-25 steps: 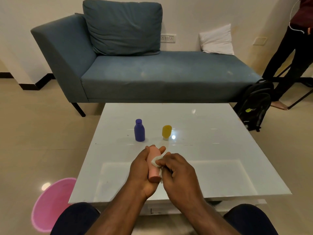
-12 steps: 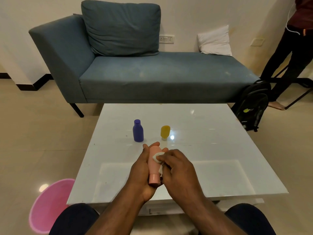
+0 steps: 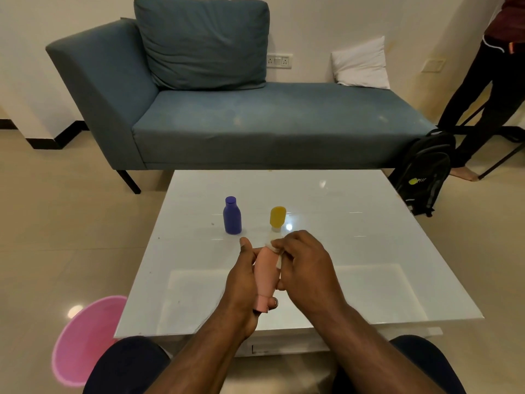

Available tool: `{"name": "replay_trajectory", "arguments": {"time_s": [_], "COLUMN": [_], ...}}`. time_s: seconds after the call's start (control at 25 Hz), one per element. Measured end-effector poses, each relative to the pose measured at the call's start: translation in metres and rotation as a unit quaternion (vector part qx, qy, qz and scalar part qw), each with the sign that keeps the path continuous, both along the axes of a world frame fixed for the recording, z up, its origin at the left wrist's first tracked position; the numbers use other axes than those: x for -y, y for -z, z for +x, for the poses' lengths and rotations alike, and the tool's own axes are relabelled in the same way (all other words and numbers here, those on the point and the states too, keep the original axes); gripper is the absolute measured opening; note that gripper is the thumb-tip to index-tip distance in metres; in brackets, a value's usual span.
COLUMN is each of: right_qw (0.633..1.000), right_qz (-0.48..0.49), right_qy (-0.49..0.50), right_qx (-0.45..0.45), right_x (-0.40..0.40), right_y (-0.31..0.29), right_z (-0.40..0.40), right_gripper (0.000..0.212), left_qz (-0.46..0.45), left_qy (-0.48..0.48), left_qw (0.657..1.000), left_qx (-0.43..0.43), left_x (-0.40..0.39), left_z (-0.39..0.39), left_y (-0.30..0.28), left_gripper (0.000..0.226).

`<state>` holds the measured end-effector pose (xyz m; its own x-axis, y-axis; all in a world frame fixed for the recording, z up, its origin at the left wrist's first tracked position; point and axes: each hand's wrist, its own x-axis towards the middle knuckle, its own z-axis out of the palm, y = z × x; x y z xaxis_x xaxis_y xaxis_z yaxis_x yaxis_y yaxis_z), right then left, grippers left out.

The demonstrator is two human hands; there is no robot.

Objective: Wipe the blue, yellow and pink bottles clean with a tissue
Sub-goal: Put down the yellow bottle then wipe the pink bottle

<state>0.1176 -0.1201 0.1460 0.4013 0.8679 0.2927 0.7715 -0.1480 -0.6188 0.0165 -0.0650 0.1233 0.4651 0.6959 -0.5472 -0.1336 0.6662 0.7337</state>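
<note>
Near frame centre, left hand (image 3: 241, 282) grips pink bottle (image 3: 265, 275); right hand (image 3: 305, 268) pinches tissue (image 3: 273, 249); hard rubbing could slip it loose.

You have a single wide-angle view, worn on your head and tilted forward and down, so your forearms run up from the bottom edge to your hands, the left hand (image 3: 241, 282) and the right hand (image 3: 305, 273), which sit close to the lens just below the middle. The tabletop (image 3: 355, 251) spreads beneath and beyond them. Further beyond the hands the view takes in the sofa (image 3: 255, 129) against the wall, and its edges bend with the wide lens.
</note>
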Motion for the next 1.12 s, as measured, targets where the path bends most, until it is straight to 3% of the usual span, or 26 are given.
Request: {"name": "replay_trajectory", "arguments": {"time_s": [0.08,0.24,0.44,0.64,0.8,1.0,1.12], "right_qw": [1.000,0.998,0.999,0.998,0.998,0.997,0.996], "right_qz": [-0.002,-0.007,0.010,-0.031,0.015,-0.025,0.016], "right_qy": [0.011,-0.070,0.015,-0.053,0.026,-0.044,0.014], "right_qx": [-0.007,-0.003,-0.031,-0.035,-0.060,-0.064,-0.085], "right_x": [0.000,0.023,0.003,0.021,0.003,0.018,0.008], "right_y": [-0.001,0.006,0.005,0.006,0.006,0.007,0.005], "right_z": [0.000,-0.024,-0.001,-0.028,-0.005,-0.026,-0.010], "right_gripper": [0.024,0.028,0.020,0.026,0.015,0.023,0.017], "left_qz": [-0.004,-0.027,-0.016,-0.048,-0.033,-0.065,-0.042], "left_qy": [0.008,0.003,-0.012,-0.048,-0.022,-0.019,-0.025], "left_qw": [1.000,0.999,1.000,0.998,0.999,0.998,0.999], "left_qx": [-0.002,0.022,0.000,0.016,0.008,0.000,-0.006], "left_x": [0.001,0.001,0.004,-0.001,0.002,0.001,0.002], "left_z": [0.001,-0.001,-0.002,-0.003,-0.003,-0.005,-0.003], "left_y": [-0.002,-0.003,-0.001,-0.007,-0.004,-0.007,-0.003], "left_gripper": [0.062,0.059,0.053,0.057,0.056,0.066,0.058]}}
